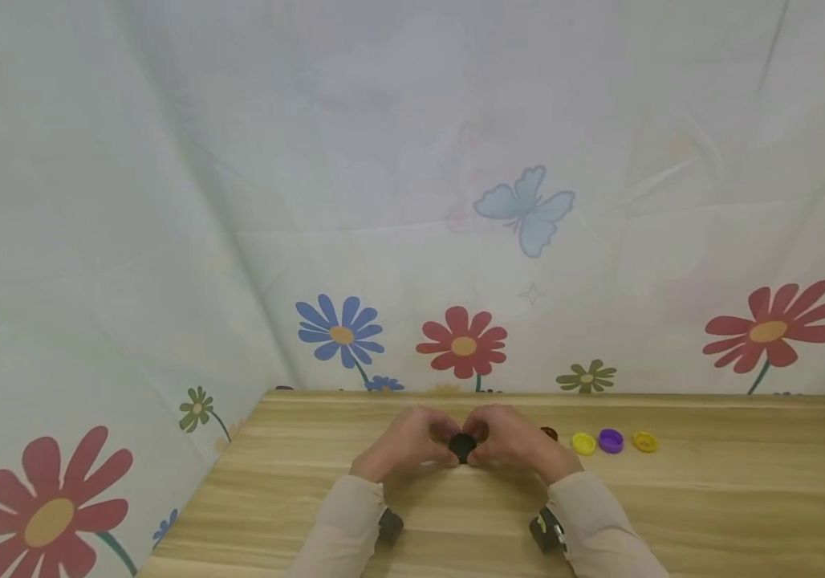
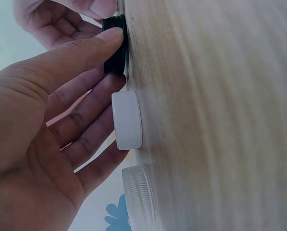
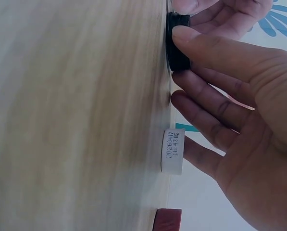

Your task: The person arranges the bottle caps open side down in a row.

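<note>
A round black bottle cap [image 1: 463,447] stands on the wooden table, between my two hands. From the left, my left hand [image 1: 416,437] pinches it with thumb and fingertips. My right hand [image 1: 510,437] pinches the opposite side the same way; both thumbs lie on the cap's near side. In the left wrist view, a white ribbed cap [image 2: 127,120] is close beside the left hand's lower fingers, and a translucent ribbed cap [image 2: 141,199] lies farther along. The right wrist view shows a white cap with printed digits [image 3: 173,151] by the right little finger, and a dark red cap [image 3: 167,220] beyond.
Right of my right hand, a yellow cap [image 1: 583,443], a purple cap [image 1: 611,440] and an orange-yellow cap [image 1: 645,441] form a row on the table [image 1: 745,482]. A flower-printed cloth [image 1: 384,265] hangs behind the table's far edge and along the left.
</note>
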`<state>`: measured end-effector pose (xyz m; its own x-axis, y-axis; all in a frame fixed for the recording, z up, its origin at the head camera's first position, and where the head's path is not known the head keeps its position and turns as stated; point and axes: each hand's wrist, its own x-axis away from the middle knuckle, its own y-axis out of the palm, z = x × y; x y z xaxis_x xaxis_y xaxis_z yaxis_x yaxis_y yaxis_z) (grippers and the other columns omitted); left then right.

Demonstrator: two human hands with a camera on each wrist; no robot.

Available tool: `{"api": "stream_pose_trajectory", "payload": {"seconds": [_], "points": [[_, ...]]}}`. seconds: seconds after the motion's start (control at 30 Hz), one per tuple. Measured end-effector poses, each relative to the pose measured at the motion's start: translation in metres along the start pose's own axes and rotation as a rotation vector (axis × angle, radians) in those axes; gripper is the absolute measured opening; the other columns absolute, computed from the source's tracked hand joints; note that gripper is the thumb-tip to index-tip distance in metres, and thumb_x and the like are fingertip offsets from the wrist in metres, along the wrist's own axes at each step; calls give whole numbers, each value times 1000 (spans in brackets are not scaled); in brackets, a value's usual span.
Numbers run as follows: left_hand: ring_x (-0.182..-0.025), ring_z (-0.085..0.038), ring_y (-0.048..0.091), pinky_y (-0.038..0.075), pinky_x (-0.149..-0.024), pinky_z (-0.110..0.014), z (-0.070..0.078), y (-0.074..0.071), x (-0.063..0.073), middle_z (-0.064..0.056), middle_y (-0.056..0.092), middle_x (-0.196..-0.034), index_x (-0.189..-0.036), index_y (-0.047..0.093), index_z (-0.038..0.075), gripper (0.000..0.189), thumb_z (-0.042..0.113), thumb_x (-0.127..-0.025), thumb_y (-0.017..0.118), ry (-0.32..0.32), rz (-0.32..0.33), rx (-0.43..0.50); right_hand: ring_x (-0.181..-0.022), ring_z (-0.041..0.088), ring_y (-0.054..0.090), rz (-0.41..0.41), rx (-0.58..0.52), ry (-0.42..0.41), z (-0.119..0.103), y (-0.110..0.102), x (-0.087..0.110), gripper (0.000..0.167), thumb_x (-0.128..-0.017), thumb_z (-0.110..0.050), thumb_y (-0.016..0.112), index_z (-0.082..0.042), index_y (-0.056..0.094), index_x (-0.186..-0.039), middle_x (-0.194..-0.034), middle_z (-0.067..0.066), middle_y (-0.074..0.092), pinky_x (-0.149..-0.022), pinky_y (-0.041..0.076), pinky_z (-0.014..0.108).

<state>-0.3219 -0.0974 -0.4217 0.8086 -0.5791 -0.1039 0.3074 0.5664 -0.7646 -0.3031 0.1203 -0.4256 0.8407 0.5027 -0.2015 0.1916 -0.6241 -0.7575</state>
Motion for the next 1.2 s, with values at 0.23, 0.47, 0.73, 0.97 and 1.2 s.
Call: {"api": "stream_pose_trajectory", "payload": {"seconds": [0.23, 0.47, 0.73, 0.97, 1.2], "points": [[-89, -11, 70, 55, -89, -32, 0, -1, 0, 0, 79, -96, -105, 82, 7, 29, 3, -79, 93, -2, -10, 4, -86, 15, 65, -3, 0, -9, -3, -1, 1, 30, -78, -2, 93, -2, 75, -102, -92, 2, 73, -85, 57, 37], [-88, -10, 68, 55, -90, -32, 0, -2, 0, 1, 78, -96, -106, 82, 7, 30, 4, -79, 94, -7, -8, -1, -86, 16, 65, -7, -1, -6, -4, -2, 1, 30, -79, -2, 93, -2, 75, -103, -93, 2, 73, -85, 57, 37], [-89, -9, 69, 55, -90, -31, 0, -2, 1, 1, 79, -98, -108, 81, 7, 32, 6, -79, 94, -11, -9, 3, -87, 16, 65, -9, -1, 0, -3, 0, 0, 30, -79, -1, 92, -1, 75, -104, -93, 3, 73, -86, 57, 39], [-92, -9, 71, 56, -92, -35, 0, -2, 2, 3, 79, -100, -110, 81, 9, 29, 22, -87, 90, -12, 19, -8, -96, 21, 65, 1, -10, 82, -3, -3, 0, 32, -81, -11, 94, -6, 76, -108, -100, 1, 73, -94, 56, 47], [-96, -10, 69, 56, -91, -38, 5, 1, 0, 7, 77, -104, -115, 81, 13, 34, 37, -91, 85, -59, 94, 6, -111, 32, 68, 67, -30, 81, -1, -9, 4, 34, -85, -14, 91, -5, 76, -114, -115, 9, 75, -99, 55, 54]]}}
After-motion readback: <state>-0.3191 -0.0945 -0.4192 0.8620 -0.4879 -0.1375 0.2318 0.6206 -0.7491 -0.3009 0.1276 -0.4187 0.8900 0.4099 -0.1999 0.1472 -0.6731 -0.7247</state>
